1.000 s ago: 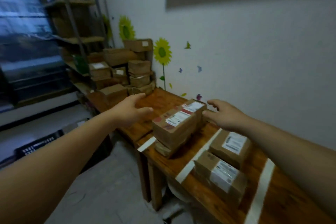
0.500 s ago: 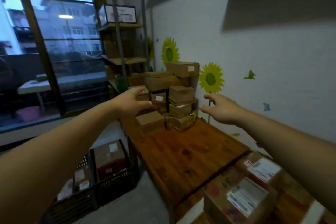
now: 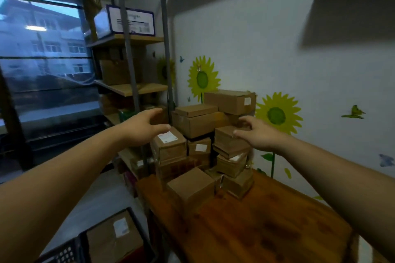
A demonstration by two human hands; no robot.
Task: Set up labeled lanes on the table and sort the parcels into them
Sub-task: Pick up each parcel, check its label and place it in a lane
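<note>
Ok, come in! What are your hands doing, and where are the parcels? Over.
Left hand open, right hand open, nothing held. Parcel pile stacked at far end of table. One loose box in front of it.

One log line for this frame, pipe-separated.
left hand: open, empty | right hand: open, empty | both extended toward parcel stack | stack on table, by wall

The parcels (image 3: 193, 123) are made of matt brown cardboard with paper labels. The bench (image 3: 256, 230) is finished in reddish, slightly glossy wood.
</note>
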